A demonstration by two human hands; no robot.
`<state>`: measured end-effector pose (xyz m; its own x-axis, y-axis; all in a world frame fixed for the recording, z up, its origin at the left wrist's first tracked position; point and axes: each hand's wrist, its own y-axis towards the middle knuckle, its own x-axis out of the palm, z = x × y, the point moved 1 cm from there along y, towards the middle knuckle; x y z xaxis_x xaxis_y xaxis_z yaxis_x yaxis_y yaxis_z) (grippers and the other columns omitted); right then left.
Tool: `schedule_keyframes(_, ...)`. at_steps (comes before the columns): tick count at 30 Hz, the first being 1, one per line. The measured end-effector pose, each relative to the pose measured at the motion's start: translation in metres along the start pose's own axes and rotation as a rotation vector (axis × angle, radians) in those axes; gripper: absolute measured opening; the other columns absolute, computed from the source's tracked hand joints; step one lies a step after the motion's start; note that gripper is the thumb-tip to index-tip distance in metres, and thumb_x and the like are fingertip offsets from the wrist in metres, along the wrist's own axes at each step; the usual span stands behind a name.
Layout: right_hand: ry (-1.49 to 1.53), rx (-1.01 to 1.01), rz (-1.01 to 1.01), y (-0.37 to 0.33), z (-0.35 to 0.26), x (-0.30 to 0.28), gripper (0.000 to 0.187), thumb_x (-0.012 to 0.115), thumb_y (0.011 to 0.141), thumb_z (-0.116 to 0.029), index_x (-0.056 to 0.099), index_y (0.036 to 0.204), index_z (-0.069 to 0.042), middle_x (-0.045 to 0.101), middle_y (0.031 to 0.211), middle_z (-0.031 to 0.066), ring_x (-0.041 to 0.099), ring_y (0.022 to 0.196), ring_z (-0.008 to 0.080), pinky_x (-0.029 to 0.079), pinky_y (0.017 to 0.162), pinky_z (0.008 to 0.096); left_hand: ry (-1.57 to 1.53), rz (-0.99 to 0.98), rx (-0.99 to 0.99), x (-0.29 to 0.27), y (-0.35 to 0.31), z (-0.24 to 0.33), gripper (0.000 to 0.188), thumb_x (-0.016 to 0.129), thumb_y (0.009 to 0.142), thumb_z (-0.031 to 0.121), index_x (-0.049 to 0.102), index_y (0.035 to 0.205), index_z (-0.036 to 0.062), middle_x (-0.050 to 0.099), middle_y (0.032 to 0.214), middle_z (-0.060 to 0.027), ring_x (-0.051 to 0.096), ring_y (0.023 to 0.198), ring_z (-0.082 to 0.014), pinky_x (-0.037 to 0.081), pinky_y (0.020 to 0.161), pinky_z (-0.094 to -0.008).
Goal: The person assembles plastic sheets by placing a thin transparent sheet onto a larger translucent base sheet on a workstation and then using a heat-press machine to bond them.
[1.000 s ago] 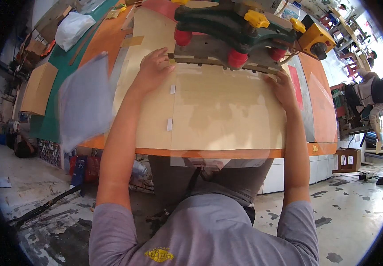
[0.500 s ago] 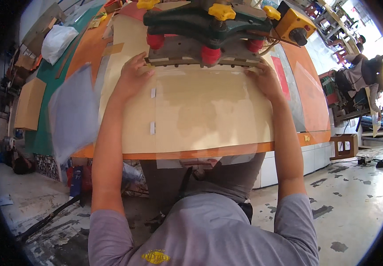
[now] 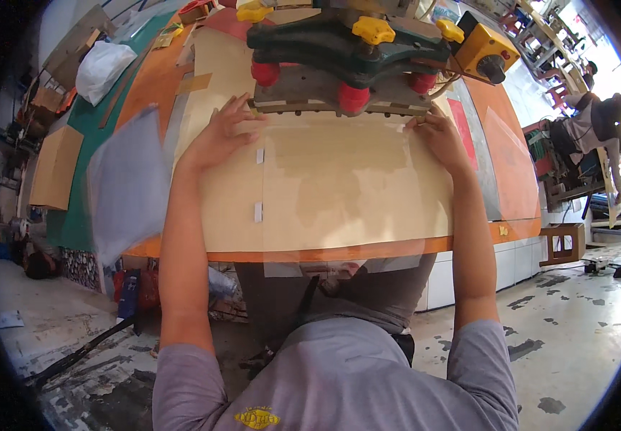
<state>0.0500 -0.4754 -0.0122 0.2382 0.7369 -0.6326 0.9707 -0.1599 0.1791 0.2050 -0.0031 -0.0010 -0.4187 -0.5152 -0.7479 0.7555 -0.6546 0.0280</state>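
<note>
A clear plastic sheet [image 3: 353, 194] lies on a cream board [image 3: 217, 208], its near end hanging over the table's front edge. Two small white tabs, an upper tab [image 3: 259, 156] and a lower tab [image 3: 258, 212], sit along its left side. My left hand [image 3: 217, 136] is open, fingers spread, beside the sheet's far left corner and the left end of a metal press plate [image 3: 303, 90]. At the sheet's far right corner, my right hand [image 3: 440, 140] has bent fingers, somewhat apart, with fingertips touching down near the plate's right end. Nothing is visibly held.
Above the plate spans a dark green press head [image 3: 318, 43] with red mounts and yellow knobs. A yellow control box [image 3: 484, 54] hangs at its right. Another translucent sheet [image 3: 127, 179] and a cardboard box [image 3: 55, 167] are at left. A person [image 3: 598, 129] works far right.
My left hand's fingers have spread and turned toward the sheet. My right fingers have bent more at the corner. The whole view has shifted slightly; the press head looks unmoved.
</note>
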Motion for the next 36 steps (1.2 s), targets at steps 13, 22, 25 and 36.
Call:
schedule_keyframes(13,-0.189,-0.093,0.199,-0.007,-0.012,-0.007,0.015,0.065,0.088,-0.001,0.078,0.095,0.0,0.075,0.128,0.0148,0.071,0.116,0.0262,0.054,0.103,0.0391,0.016,-0.008,0.013,-0.013,-0.015,0.017,0.026,0.074,0.099,0.02,0.081,0.123,0.017,0.041,0.173,-0.0172,0.03,0.164,-0.0373,0.019,0.133,-0.0501)
schedule_keyframes(22,-0.132,-0.208,0.124,-0.045,-0.098,-0.025,0.011,0.07,0.093,-0.007,0.076,0.098,0.0,0.076,0.085,0.0109,0.071,0.073,0.0216,0.058,0.07,0.034,0.224,-0.048,-0.154,-0.015,-0.048,0.105,0.033,0.076,0.097,0.016,0.073,0.127,0.0032,0.072,0.136,-0.0147,0.069,0.125,-0.0305,0.052,0.111,-0.0423)
schedule_keyframes(25,-0.115,-0.156,-0.259,-0.067,-0.132,-0.003,0.026,0.071,0.098,-0.016,0.077,0.118,0.0,0.079,0.113,0.0167,0.077,0.105,0.0303,0.06,0.094,0.0413,0.321,0.002,0.183,0.033,-0.054,0.124,0.055,0.072,0.1,0.023,0.059,0.148,-0.0005,0.058,0.155,-0.0207,0.054,0.146,-0.0371,0.041,0.125,-0.0473)
schedule_keyframes(36,-0.52,-0.351,-0.111,-0.082,-0.108,0.058,0.057,0.062,0.107,-0.031,0.055,0.153,0.002,0.049,0.164,0.0213,0.041,0.156,0.0383,0.031,0.13,0.0537,0.389,0.024,0.231,0.078,-0.044,0.107,0.062,0.065,0.106,0.032,0.05,0.158,0.001,0.044,0.169,-0.0197,0.037,0.16,-0.0367,0.027,0.134,-0.0521)
